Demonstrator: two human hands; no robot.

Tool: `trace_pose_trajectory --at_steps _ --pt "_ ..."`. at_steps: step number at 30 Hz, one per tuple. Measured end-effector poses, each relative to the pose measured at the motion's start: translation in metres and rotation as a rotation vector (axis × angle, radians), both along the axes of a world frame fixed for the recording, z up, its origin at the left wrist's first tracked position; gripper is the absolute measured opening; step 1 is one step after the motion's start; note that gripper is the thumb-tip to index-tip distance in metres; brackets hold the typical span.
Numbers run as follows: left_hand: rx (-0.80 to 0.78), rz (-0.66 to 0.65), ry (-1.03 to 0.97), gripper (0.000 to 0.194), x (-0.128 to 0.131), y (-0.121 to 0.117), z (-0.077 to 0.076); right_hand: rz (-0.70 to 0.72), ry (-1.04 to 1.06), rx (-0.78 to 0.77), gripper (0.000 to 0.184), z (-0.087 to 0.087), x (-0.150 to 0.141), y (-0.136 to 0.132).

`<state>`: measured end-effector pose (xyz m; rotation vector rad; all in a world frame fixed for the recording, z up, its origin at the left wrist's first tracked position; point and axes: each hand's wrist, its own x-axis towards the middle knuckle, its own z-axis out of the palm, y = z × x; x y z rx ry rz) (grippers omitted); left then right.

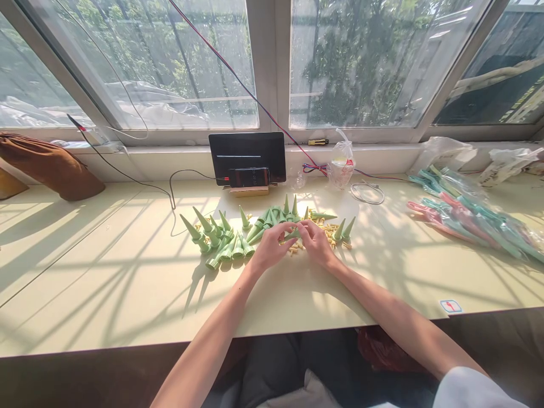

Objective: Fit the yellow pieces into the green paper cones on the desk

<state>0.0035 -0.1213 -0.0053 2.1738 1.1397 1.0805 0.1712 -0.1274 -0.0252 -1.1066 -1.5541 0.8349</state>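
Above the middle of the table, my left hand (275,245) is closed around a green plastic cone-shaped spike (291,234). My right hand (315,242) meets it from the other side, thumb and fingers pinched together at the spike's end. What lies in that pinch is too small to tell. Many more green spikes (238,247) stand or lie to the left of and behind my hands, and two upright ones (348,229) stand at the right. Small yellow pegs (331,231) are scattered around and under my right hand.
A black tablet (249,153) with a phone (250,177) before it leans near the window. Behind lie a tied plastic bag (341,164), a coiled cable (368,193) and a yellow-black cutter (318,142). Bagged pink and teal items (463,212) lie right, a brown pouch (51,164) left.
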Motion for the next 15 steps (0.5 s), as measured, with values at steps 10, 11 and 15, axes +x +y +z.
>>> trace_pose_trajectory --at_steps 10,11,15 --pt "-0.242 -0.062 -0.227 0.04 0.0007 -0.0023 0.0035 0.0 0.057 -0.006 0.039 -0.0008 -0.0007 0.0003" --pt "-0.283 -0.061 -0.277 0.04 0.0004 -0.0014 0.0036 0.001 0.059 -0.008 0.038 -0.0005 -0.0009 0.0002" --pt "-0.469 -0.022 -0.448 0.045 -0.001 0.003 0.0015 0.001 0.047 -0.008 0.037 -0.0007 -0.0016 0.0001"
